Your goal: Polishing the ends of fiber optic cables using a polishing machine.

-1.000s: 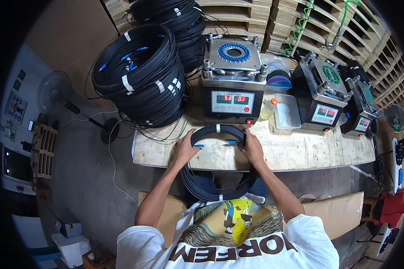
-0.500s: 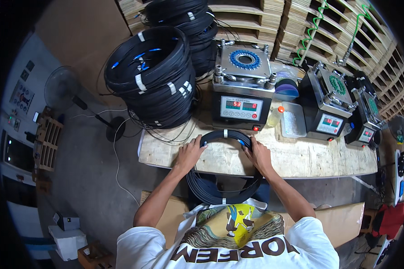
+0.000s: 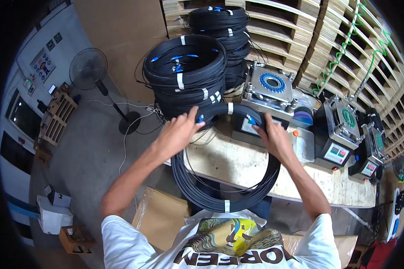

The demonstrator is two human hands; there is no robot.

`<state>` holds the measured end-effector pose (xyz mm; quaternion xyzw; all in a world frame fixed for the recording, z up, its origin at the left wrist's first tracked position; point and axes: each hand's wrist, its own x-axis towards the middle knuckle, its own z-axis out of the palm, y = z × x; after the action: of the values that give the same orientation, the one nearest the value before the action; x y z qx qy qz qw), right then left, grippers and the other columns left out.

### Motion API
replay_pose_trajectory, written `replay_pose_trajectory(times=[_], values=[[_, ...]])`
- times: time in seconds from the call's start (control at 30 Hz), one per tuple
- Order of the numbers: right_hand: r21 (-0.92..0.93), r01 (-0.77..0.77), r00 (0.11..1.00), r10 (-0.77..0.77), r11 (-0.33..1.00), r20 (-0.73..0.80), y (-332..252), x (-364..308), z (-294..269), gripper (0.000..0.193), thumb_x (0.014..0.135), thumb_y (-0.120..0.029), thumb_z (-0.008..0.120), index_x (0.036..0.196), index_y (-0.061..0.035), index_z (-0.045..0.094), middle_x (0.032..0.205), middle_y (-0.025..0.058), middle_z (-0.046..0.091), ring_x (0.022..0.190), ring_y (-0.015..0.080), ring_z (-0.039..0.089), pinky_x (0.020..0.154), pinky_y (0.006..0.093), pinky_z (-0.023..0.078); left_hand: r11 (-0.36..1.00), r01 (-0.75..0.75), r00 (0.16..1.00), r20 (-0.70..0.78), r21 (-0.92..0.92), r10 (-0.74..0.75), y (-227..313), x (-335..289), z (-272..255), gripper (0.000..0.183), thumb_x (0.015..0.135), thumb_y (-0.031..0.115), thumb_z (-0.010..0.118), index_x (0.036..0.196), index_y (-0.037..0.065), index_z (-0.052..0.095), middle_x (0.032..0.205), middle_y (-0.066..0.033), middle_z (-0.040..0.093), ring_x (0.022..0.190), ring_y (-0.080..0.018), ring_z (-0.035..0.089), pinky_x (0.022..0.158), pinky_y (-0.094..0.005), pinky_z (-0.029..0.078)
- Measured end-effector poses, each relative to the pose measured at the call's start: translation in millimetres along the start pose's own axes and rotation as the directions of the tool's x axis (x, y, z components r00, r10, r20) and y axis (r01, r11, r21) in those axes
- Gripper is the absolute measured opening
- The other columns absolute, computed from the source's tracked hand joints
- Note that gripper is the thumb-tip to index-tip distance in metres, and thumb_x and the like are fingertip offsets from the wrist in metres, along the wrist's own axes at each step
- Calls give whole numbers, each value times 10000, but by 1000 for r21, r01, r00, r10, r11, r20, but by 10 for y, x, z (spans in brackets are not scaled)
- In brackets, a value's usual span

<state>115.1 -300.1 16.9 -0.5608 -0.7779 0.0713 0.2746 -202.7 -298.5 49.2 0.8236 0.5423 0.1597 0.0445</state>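
A black cable coil point(image 3: 211, 201) hangs between the hands, the left hand point(image 3: 177, 134) and right hand point(image 3: 276, 136) each gripping its upper arc, a blue connector point(image 3: 250, 119) near the right fingers. It has just risen above the worktop point(image 3: 215, 159), so the hands seemingly bear it. Beyond the left stands a coil stack point(image 3: 188, 92); beyond the right, a metal-topped machine point(image 3: 285, 95).

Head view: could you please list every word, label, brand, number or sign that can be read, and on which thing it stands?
White T-shirt: large dark lettering, partly legible, not copied out here.
Nearest machine's panel: partly hidden behind the black cable coil; unreadable.
Middle machine's panel: small markings, too small to read surely.
Right machine's panel: the same.
Wall poster: too small to read.
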Motion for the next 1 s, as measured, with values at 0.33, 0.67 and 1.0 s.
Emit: replay_pose_trajectory(times=[0.33, 0.67, 1.0], values=[[-150, 333, 913, -358, 931, -194, -732, 2490, -647, 575, 940, -430, 649, 1227, 65, 592, 1051, 307, 668, 1019, 442, 642, 864, 460, 519, 982, -185, 907, -378, 41, 187, -1027, 1277, -1719, 375, 1012, 330, 568, 1179, -5, 566, 854, -280, 662, 865, -454, 659, 773, -508, 483], [-216, 196, 979, -178, 957, 99, -463, 4463, -6, 518, 845, -472, 741, 1174, -77, 674, 1202, 205, 669, 1117, 396, 646, 913, 489, 538, 994, -79, 994, -73, 81, 85, -2224, 2726, -1719, 408, 944, 394, 657, 1134, 36, 694, 892, -275, 679, 865, -427, 675, 793, -499, 496], [-182, 87, 980, -51, 979, 194, -462, 4577, 519, 559, 862, -424, 737, 1241, -28, 623, 1293, 214, 630, 1182, 377, 618, 970, 458, 518, 999, -28, 998, -57, 43, 30, -2675, 2904, -1219, 503, 930, 389, 657, 1269, 20, 605, 1199, -268, 654, 1156, -425, 603, 1005, -469, 466]])
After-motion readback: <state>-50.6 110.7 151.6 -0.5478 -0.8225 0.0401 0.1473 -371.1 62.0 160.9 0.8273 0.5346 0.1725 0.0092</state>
